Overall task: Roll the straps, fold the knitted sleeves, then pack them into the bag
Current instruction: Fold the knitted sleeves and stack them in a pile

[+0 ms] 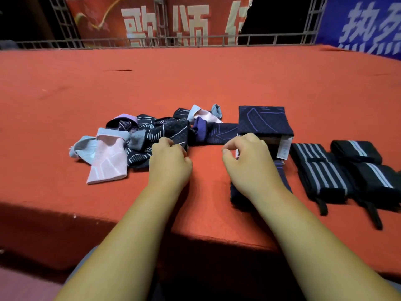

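A loose pile of knitted sleeves lies mid-table: a pink sleeve [108, 157], a black patterned sleeve [171, 131], a pale pink one [204, 116] and a navy-purple one [219, 131]. My left hand [169, 164] has its fingers curled on the near edge of the black patterned sleeve. My right hand [249, 164] rests on a navy sleeve [264, 120] whose far half stands folded up, showing a white label; my fingers curl at its fold. Three rolled black straps with grey stripes [319, 170], [355, 152], [377, 179] sit to the right. No bag is visible.
The table has an orange-red cloth [195, 79], open at the far side and left. Its front edge drops off near my forearms. A metal rail [195, 39] and red and blue banners stand behind the table.
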